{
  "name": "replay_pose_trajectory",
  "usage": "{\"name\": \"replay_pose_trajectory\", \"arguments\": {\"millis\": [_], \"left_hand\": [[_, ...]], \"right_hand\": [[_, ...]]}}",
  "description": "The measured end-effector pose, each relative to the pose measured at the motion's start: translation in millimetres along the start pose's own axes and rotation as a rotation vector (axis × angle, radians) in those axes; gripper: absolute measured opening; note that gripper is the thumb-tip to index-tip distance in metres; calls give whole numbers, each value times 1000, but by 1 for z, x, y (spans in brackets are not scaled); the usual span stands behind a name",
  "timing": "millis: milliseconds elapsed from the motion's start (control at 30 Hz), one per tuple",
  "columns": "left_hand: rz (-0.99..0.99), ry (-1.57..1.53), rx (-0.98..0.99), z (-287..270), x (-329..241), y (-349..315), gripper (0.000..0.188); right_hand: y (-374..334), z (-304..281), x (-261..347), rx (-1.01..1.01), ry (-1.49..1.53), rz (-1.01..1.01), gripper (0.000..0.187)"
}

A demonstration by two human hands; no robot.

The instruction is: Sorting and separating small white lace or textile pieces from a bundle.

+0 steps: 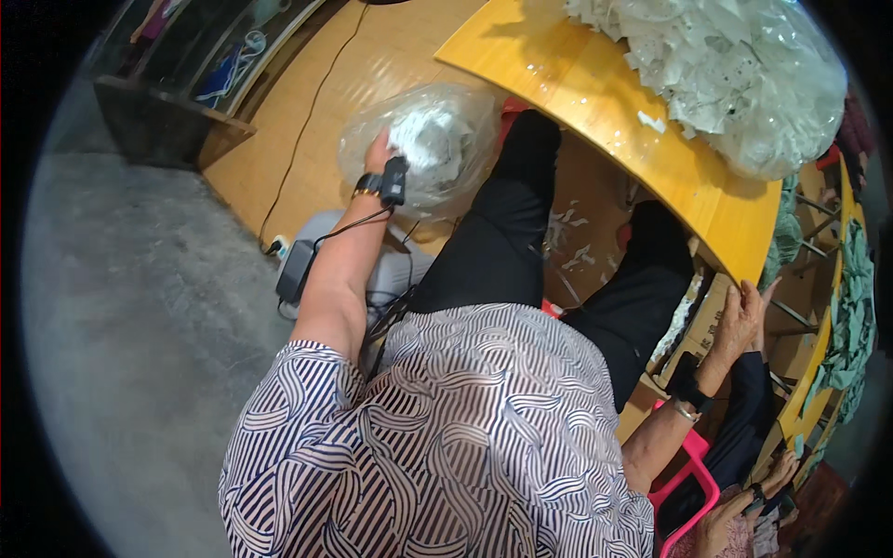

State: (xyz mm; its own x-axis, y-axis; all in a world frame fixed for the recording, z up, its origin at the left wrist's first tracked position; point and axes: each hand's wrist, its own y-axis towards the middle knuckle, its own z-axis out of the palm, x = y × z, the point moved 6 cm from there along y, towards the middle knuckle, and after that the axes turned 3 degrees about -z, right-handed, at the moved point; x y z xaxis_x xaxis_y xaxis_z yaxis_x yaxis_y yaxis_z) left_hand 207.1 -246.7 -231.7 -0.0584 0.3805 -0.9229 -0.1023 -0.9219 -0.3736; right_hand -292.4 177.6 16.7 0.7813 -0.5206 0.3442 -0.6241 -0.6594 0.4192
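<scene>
Left hand (377, 152): upper left of centre, partly hidden, forearm (342, 270) raised. Right hand (738, 324): right side, fingers (733, 299) parted, pointing upward.

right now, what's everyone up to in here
A person in a striped top has their left hand at a clear bag of pale material; it is partly hidden, so the grip is unclear. Their right hand is at the corner of a yellow table, which bears a second clear bag full of pale scraps. Co-worker hands show at lower right.
</scene>
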Motion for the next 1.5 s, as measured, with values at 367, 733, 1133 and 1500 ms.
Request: {"name": "replay_pose_trajectory", "arguments": {"millis": [367, 733, 1133, 1500], "left_hand": [[-597, -436, -108, -5, 60, -41, 47], [-329, -654, 287, 97, -60, -100, 23], [-398, -558, 837, 229, -105, -207, 21], [-673, -531, 855, 298, -71, -242, 26]], "right_hand": [[77, 39, 144, 136, 393, -160, 11], [136, 90, 203, -114, -479, -730, 9], [87, 54, 209, -151, 129, -690, 15], [45, 47, 145, 132, 821, -117, 12]]}}
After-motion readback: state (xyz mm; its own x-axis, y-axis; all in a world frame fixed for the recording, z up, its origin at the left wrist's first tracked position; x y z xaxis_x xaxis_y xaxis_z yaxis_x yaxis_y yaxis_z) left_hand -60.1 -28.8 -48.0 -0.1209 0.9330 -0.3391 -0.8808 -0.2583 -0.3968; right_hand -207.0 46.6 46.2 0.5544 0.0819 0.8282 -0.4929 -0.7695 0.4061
